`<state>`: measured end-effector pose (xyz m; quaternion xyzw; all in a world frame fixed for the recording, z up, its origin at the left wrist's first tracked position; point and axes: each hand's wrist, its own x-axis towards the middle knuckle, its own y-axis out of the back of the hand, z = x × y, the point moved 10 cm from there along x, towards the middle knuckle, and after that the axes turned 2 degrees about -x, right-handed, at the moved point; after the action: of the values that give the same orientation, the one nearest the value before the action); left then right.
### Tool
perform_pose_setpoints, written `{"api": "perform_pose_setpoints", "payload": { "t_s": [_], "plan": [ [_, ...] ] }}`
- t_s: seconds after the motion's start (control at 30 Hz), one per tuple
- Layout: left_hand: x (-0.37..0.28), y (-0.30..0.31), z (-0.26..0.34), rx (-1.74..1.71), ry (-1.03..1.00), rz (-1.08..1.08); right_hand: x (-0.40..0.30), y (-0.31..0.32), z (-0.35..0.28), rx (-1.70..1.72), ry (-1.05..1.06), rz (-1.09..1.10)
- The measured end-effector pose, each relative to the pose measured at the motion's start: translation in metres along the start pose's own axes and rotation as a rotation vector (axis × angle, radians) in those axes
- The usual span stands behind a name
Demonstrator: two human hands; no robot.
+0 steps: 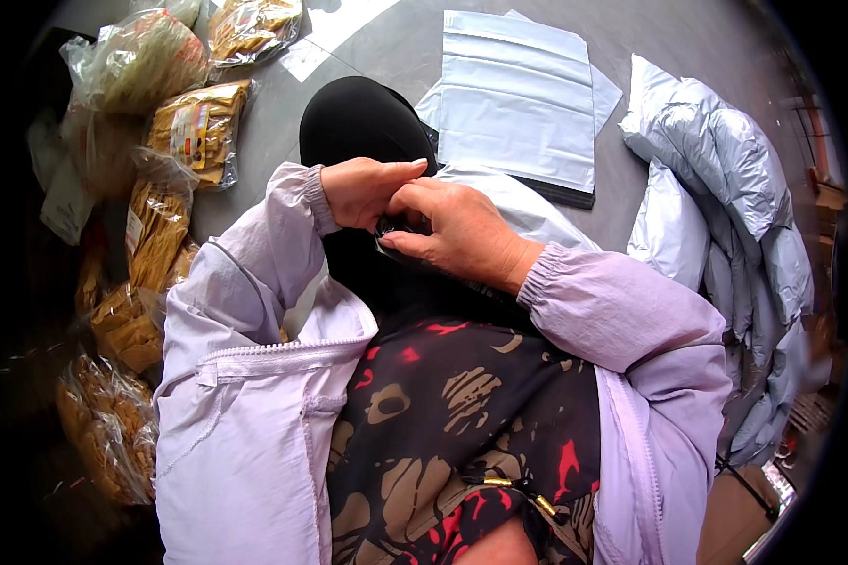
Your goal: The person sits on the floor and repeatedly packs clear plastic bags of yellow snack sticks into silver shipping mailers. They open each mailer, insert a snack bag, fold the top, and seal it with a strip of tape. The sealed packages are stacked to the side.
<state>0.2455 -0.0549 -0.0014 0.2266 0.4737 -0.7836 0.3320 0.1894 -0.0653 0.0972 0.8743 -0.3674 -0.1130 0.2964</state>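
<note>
My right hand [459, 219] pinches a bunched dark plastic edge with a pale rim between thumb and fingers. It seems to belong to the white mailing bag [530, 205] with a black inside, which lies across my lap under my right wrist. My left hand [364, 191] is close against the right one, its thumb stretched over the right fingertips. Its other fingers curl down out of sight, so its grip on the bag is hidden. Both hands are above my black-clad legs, beside my knee [364, 127].
A stack of flat white mailing bags [516, 99] lies on the grey tiled floor [367, 46] ahead. Filled white mailing bags [728, 155] are piled at right. Clear packets of dried yellow-brown sticks [198, 134] line the left side. A sheet of white paper [304, 58] lies beyond my knee.
</note>
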Motion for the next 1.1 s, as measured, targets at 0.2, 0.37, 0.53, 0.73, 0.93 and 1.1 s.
{"api": "perform_pose_setpoints", "payload": {
  "t_s": [0.2,0.37,0.53,0.73,0.93,1.1],
  "plan": [
    [0.001,-0.003,0.000,0.040,0.033,-0.092,0.003,-0.001,-0.003,0.023,-0.049,-0.022],
    [0.011,-0.001,-0.008,-0.010,0.018,-0.189,0.006,-0.007,0.004,-0.005,-0.103,0.083],
    [0.005,-0.010,-0.003,0.018,0.021,-0.298,0.005,-0.003,-0.005,-0.041,-0.017,0.124],
    [0.004,-0.003,-0.003,0.078,0.027,-0.192,0.006,-0.006,-0.022,-0.198,0.193,0.157],
    [-0.003,-0.021,0.004,0.068,-0.005,-0.175,-0.008,0.013,-0.039,-0.241,0.354,0.220],
    [0.003,-0.012,-0.002,0.023,0.010,-0.219,-0.018,0.023,-0.051,-0.159,0.424,0.290]
  ]
}}
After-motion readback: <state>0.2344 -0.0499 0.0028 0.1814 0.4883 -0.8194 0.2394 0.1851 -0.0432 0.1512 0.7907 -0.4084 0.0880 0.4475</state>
